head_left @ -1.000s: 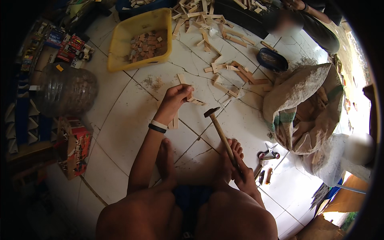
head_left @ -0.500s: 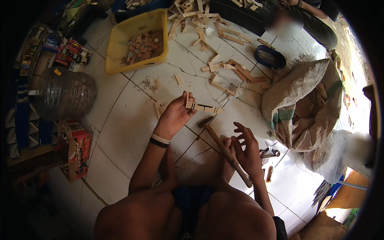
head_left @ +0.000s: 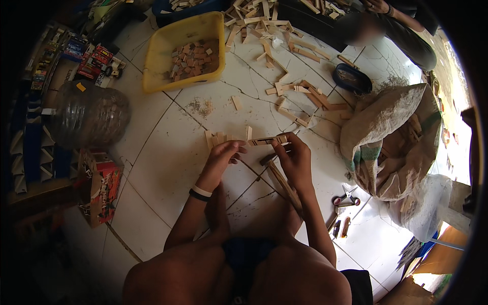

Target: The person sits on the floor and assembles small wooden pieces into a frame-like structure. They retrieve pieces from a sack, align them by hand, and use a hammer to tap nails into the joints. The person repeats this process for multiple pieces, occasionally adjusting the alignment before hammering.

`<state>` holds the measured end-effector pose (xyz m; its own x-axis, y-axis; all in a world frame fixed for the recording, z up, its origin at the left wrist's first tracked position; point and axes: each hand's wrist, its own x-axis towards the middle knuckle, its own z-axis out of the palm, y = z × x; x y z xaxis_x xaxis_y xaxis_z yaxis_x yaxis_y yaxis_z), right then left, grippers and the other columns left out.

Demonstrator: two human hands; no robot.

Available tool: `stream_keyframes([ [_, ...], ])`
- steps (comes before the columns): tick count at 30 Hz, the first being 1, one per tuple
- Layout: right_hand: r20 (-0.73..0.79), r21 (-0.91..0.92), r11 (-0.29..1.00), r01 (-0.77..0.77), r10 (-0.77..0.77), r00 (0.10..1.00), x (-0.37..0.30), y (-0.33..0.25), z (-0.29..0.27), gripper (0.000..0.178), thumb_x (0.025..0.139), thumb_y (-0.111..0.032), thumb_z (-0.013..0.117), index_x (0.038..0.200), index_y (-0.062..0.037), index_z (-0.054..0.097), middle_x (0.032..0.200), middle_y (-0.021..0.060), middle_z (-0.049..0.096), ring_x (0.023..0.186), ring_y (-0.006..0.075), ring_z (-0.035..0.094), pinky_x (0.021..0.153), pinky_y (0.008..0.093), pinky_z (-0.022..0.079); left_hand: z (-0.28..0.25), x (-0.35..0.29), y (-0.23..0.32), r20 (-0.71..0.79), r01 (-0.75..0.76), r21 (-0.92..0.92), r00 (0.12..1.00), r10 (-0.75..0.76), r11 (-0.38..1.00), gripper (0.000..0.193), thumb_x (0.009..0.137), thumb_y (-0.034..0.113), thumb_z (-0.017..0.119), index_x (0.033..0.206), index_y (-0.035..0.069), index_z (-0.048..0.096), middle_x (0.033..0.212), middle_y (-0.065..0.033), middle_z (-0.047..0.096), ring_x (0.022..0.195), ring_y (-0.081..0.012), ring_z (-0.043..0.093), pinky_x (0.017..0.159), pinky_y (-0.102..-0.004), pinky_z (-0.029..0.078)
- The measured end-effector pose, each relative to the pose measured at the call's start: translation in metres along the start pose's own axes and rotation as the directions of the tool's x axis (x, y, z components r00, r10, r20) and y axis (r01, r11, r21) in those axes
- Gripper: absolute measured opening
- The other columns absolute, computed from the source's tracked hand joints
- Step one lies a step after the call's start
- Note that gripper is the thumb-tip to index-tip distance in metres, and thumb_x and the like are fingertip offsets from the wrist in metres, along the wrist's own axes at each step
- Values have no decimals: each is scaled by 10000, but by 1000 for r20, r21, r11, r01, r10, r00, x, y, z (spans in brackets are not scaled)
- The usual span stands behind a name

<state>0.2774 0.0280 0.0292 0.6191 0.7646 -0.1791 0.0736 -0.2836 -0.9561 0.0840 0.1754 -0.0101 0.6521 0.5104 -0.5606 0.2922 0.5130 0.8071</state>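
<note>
My right hand (head_left: 296, 160) grips the right end of a small light wooden piece (head_left: 269, 141) with dark slots and lines along its side and an upright part at its left end. My left hand (head_left: 222, 160), with a white and a dark band at the wrist, is beside that left end. Its fingers are loosely bent and apart, with nothing visible between them. Below the piece lies a hammer (head_left: 283, 183), its wooden handle partly hidden by my right hand and forearm. Small wooden pieces (head_left: 209, 138) stand on the tiles just beyond my left hand.
A yellow tub (head_left: 147, 76) holds small wooden blocks. Wooden strips (head_left: 282, 76) lie scattered ahead. At right are a blue dish (head_left: 352, 78), an open sack (head_left: 378, 122) of wood and scissors (head_left: 347, 200). A clear plastic jar (head_left: 91, 114) and red box (head_left: 104, 190) sit left. Another person's hand (head_left: 377, 6) shows far right.
My right hand has come up and left from beside the hammer handle and taken the wooden piece's right end. My left hand has moved lower and released the piece. The view has shifted slightly.
</note>
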Motion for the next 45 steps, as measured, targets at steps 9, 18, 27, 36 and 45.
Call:
stream_keyframes([
  [9,114,-389,882,265,-239,964,47,1,14,173,931,-103,764,1098,-61,777,1046,123,750,809,328,743,740,437,578,-17,45,11,-119,-350,658,827,550,667,285,946,-19,680,1228,19,705,1011,-89,737,821,-149,657,746,-301,538],
  [18,86,-326,922,209,-191,978,41,6,14,255,881,-22,781,1134,-35,756,1087,140,765,841,286,755,745,385,599,-3,98,41,116,-378,891,726,678,252,428,926,50,764,1342,45,663,1136,-179,627,1005,-359,665,889,-435,543],
  [27,97,-301,938,172,-149,984,35,9,5,407,832,-28,815,1222,-81,711,1090,112,758,870,285,749,752,402,593,-4,105,40,70,-392,855,738,671,341,328,943,-42,708,1251,62,666,1047,-150,660,937,-310,688,839,-383,552],
  [36,-113,-109,973,205,-217,970,20,10,-4,379,875,12,755,1240,-75,710,1101,83,760,873,195,722,747,338,576,13,56,44,-141,-378,248,897,419,892,259,1006,37,670,1261,-10,678,1052,-77,745,938,-120,688,886,-273,550],
  [45,-208,-24,970,242,-242,948,12,-6,7,438,931,-9,737,1361,-71,678,1088,67,747,888,133,696,740,296,548,41,18,55,-38,-434,277,887,461,857,201,1010,54,668,1188,-24,716,1071,-71,768,954,-100,695,897,-268,549],
])
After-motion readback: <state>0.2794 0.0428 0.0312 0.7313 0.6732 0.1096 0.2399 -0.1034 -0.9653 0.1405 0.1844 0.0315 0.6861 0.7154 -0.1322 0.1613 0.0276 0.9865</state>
